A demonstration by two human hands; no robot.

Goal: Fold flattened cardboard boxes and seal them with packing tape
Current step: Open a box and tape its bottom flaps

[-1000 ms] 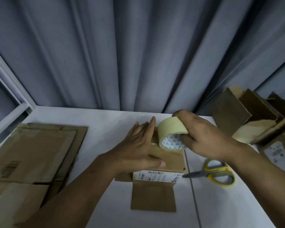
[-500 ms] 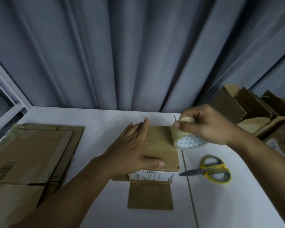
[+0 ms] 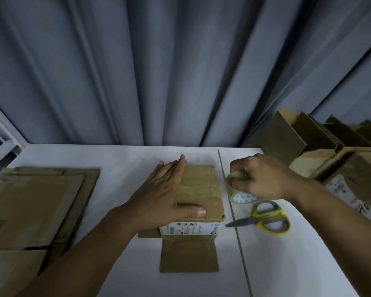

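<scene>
A small brown cardboard box [image 3: 204,189] stands at the middle of the white table [image 3: 73,155], with a white barcode label on its near side and a loose flap lying flat toward me. My left hand [image 3: 167,194] presses flat on the box's top, thumb along the near edge. My right hand [image 3: 259,179] grips a roll of packing tape [image 3: 242,197] just right of the box, low near the table. A strip of tape runs across the box's top. Most of the roll is hidden under my fingers.
Yellow-handled scissors [image 3: 266,218] lie on the table right of the box. A stack of flattened cardboard [image 3: 34,209] covers the left side. Several folded boxes [image 3: 321,151] crowd the far right corner. A grey curtain hangs behind the table.
My right hand has carried the tape roll from above the box's top rightward and down past its right edge. My left hand has stayed pressed on the box.
</scene>
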